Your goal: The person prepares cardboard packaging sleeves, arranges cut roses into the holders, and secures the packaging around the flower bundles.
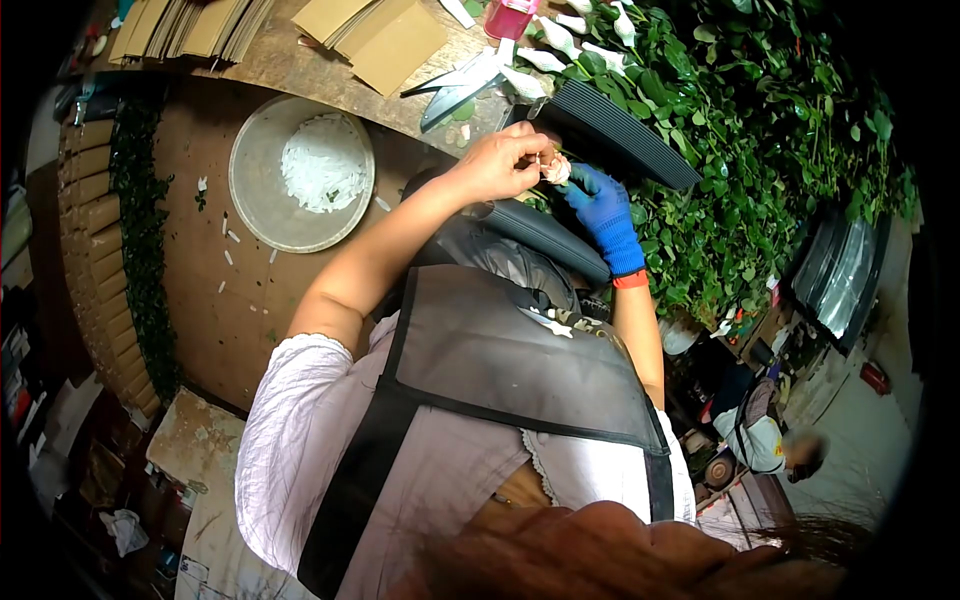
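Grey apron (510,360) covering chest, black edging (398,335) running round bib. Wide black strap (365,480) crossing left shoulder, second strap (660,485) showing on right. Pale shirt (455,470) showing underneath: short left sleeve (300,430) creasing loosely, small-scalloped trim (538,465) edging front opening. Right hand (602,205) wearing blue knit glove (622,245); orange-red band (630,280) circling wrist end. Left hand (503,165) showing bare.

Bright centre, dim margins, black fisheye vignette.
A white cloth shirt (615,472) washes out in front; a glossy black-edged panel (840,275) throws glare; a curving row of tan cardboard wraps (92,240) shows edge distortion; close brown hair (490,555) blurs.
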Motion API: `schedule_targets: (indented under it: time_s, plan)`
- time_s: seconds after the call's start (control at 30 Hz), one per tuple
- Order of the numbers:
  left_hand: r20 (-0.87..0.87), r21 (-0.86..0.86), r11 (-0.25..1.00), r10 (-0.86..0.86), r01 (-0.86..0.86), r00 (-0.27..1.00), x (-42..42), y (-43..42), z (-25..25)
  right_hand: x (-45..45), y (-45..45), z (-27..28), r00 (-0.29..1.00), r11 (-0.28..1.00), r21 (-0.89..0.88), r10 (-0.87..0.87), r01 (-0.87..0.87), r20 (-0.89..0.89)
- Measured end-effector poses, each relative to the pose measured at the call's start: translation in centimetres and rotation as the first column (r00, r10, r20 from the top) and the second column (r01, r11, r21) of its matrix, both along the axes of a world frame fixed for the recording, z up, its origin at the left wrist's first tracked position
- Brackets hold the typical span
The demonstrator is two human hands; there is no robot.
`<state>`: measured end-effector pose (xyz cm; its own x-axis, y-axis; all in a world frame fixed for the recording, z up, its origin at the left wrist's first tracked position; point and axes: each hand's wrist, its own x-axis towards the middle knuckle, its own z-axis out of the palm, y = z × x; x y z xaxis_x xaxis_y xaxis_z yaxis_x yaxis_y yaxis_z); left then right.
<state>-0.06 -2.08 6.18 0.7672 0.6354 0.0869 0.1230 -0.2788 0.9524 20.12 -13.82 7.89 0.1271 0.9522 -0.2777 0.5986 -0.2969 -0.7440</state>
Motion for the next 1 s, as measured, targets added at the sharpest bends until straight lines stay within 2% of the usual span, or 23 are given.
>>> schedule_targets:
  time_s: [0.07,0.17,0.27,0.33,0.37,0.57,0.73,0.87,1.0]
  plan:
    - [-0.018,-0.025,1.000,-0.018,0.018,1.000,-0.2,0.0,0.2,0.0,0.0,0.0,1.000,1.000,0.009,0.015,-0.016,0.027]
    - [0.081,-0.124,0.991,-0.036,0.046,0.996,-0.1,-0.1,-0.4,0.2,0.0,-0.2,0.998,0.999,0.035,0.033,-0.035,0.052]
    - [0.180,-0.273,0.962,0.020,0.030,0.983,-0.2,-0.4,-0.9,0.3,0.0,-0.3,0.997,0.997,0.061,0.034,-0.039,0.068]
    - [0.121,-0.301,0.953,0.022,0.015,0.992,-0.4,-0.4,-0.8,0.3,0.2,-0.1,0.998,0.999,0.033,0.024,-0.026,0.059]
    - [0.091,-0.315,0.949,0.023,0.007,0.996,-0.4,-0.4,-0.7,0.3,0.2,-0.2,0.997,0.998,0.053,0.033,-0.037,0.070]
    - [0.230,-0.238,0.970,-0.001,0.057,0.973,0.0,-0.6,-1.6,0.3,0.3,0.1,0.992,0.996,0.082,0.037,-0.046,0.117]
    - [0.105,-0.260,0.965,0.053,-0.023,0.993,-0.2,-0.7,-1.6,0.0,0.6,0.7,0.993,0.993,0.115,0.026,-0.039,0.113]
    - [0.002,-0.351,0.932,0.095,-0.089,0.995,0.0,-0.7,-1.8,-0.1,0.8,0.9,0.992,0.996,0.084,0.025,-0.036,0.125]
    - [-0.050,-0.357,0.923,0.136,-0.145,0.989,0.2,-0.8,-1.7,-0.2,1.0,1.3,0.987,0.998,0.050,0.037,-0.045,0.157]
